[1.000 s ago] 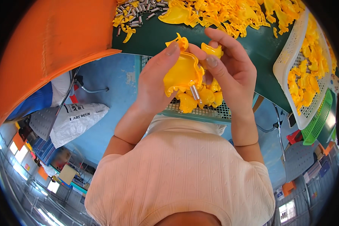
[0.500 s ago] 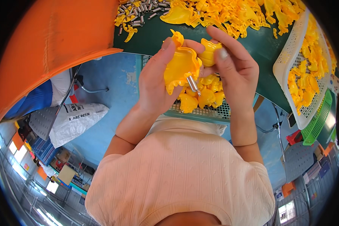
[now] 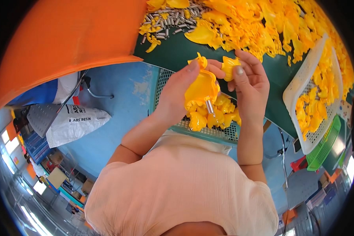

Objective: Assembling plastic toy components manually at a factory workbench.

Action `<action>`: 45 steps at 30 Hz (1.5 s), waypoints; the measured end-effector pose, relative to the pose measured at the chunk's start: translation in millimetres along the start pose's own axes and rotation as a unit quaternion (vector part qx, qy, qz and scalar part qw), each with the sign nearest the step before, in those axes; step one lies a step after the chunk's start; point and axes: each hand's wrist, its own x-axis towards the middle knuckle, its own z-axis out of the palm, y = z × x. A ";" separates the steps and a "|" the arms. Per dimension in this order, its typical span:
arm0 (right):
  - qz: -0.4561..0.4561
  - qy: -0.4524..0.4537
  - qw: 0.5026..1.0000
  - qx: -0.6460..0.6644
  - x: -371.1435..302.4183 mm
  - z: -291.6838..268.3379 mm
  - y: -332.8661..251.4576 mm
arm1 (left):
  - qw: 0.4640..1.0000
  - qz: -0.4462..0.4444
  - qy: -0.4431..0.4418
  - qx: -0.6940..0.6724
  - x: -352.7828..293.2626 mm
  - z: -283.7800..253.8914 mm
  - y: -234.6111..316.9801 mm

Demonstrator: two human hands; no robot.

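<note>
My left hand (image 3: 172, 93) is closed around a hollow yellow plastic shell (image 3: 200, 87) with a wavy rim, its open side toward me. A short silver metal cylinder (image 3: 209, 106) sticks out from the shell's lower right edge. Between the thumb and fingers of my right hand (image 3: 248, 87) is a smaller ribbed yellow plastic piece (image 3: 229, 67). Left fingertips reach out to this piece's left side. Below both hands, a green mesh basket (image 3: 208, 135) holds several rounded yellow parts (image 3: 198, 121), partly hidden by the left hand and shell.
Across the dark green table (image 3: 177, 53) lie heaped yellow plastic pieces (image 3: 240, 27) and loose metal cylinders (image 3: 173, 21). At the right stands a white basket (image 3: 289, 96) of yellow parts, with a green basket (image 3: 322, 149) beside it. An orange panel (image 3: 67, 35) borders the left.
The whole view has shifted, so table and hands appear lower. My right hand has turned the small piece slightly. Both hands keep their hold.
</note>
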 end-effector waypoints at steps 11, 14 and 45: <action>-0.309 -0.048 0.885 -0.344 59.6 13.4 -19.5 | 0.996 0.018 0.090 0.012 3.6 -7.4 -8.3; -0.326 0.012 0.873 -0.362 67.0 0.7 -28.3 | 0.998 0.020 0.023 -0.058 4.6 -8.8 -5.7; -0.342 0.277 0.761 -0.476 78.9 -43.8 -32.4 | 0.998 0.053 -0.008 0.039 -0.9 -2.8 -4.2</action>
